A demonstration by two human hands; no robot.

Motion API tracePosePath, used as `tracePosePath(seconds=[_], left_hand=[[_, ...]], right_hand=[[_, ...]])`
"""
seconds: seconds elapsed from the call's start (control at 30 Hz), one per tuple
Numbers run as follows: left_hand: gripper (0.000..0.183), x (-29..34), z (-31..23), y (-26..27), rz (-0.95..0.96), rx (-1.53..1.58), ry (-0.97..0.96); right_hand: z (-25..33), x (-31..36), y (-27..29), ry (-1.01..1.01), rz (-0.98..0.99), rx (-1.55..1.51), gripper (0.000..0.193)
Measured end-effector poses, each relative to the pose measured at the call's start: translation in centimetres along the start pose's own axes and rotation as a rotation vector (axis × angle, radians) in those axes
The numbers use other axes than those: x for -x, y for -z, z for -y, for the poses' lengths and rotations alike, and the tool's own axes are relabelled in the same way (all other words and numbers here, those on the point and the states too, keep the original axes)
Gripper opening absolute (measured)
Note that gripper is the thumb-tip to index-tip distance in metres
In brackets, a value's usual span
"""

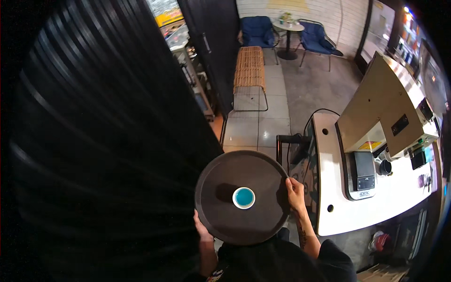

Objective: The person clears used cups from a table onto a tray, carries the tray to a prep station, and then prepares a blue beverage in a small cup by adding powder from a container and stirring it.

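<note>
A round dark brown serving tray is held level in front of my body. Near its middle stands a small white cup with bright blue liquid inside. My left hand grips the tray's lower left rim, its fingers partly hidden beneath. On the opposite side, my right hand is closed around the right rim, with the thumb over the edge. Neither hand touches the cup.
At right, a white counter carries a tall beige machine and a small black scale. A black corrugated wall runs close on my left. Ahead are a wicker bench, blue chairs and a round table.
</note>
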State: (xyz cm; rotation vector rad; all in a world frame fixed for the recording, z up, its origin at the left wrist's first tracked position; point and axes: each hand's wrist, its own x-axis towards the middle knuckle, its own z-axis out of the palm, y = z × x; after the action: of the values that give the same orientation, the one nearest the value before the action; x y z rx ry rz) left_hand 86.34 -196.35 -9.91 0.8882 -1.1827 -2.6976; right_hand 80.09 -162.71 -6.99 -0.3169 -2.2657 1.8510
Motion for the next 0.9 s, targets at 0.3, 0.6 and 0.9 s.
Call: tracePosePath(seconds=[0.3, 0.6, 0.9], left_hand=[[0.057, -18.0, -4.6, -11.7, 0.373, -0.072, 0.278], [0.05, -32.8, -2.5, -24.8, 0.658, -0.12, 0.309], [0.051, -44.7, 1.7, -43.3, 0.746, -0.282, 0.436]], right_hand=[[-2.7, -8.9, -4.4, -0.115, -0.397, -0.148, 0.028], [-2.5, -20.9, -4.3, -0.191, -0.594, -0.131, 0.031], [-2.0, -35.5, -0.7, -0.168, -0.825, -0.206, 0.026]])
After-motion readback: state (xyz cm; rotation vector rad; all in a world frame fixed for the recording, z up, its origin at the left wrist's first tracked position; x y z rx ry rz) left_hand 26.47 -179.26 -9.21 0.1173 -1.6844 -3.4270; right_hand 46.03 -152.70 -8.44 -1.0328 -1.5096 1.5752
